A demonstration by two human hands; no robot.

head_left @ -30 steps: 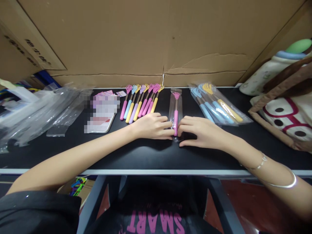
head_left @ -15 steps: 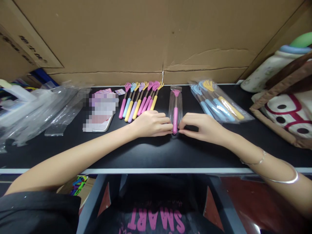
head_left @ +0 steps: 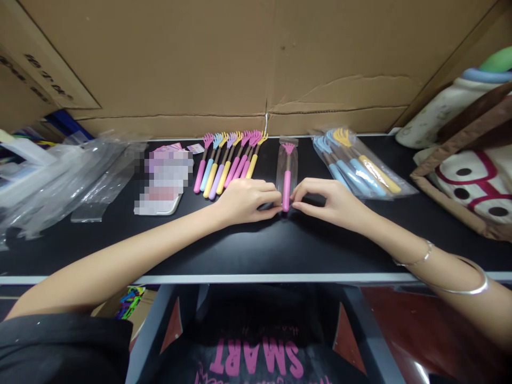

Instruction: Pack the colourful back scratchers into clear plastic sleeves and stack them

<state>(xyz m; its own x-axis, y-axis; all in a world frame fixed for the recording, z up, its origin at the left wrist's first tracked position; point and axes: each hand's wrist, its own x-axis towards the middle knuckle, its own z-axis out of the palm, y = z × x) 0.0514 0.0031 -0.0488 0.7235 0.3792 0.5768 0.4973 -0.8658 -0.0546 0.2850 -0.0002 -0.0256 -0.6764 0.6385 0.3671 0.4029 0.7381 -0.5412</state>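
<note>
Item: one pink back scratcher (head_left: 286,189), in a clear sleeve (head_left: 294,160). Location: flat on the black tabletop (head_left: 240,250), directly between the two hands, claw head pointing away from the person, butt of the handle between the fingertips.

Left hand (head_left: 254,200): just left of the handle; thumb and fingertips met at the lower left side of the sleeve, pinching its film. Right hand (head_left: 326,200): just right of the handle; thumb and index finger pinched the sleeve's lower right side, the palm raised in an arch. Both grips sat near the butt; the claw head lay beyond them, untouched.

Adjacent stock: a row of loose scratchers (head_left: 224,178) in pink, blue, yellow and purple, behind the left hand; bagged scratchers (head_left: 362,176), blue and yellow, behind the right hand. Far left: clear bags (head_left: 86,170), heaped. Far right: a brown-trimmed fabric bag (head_left: 486,184), beside a pale bottle (head_left: 430,114).
</note>
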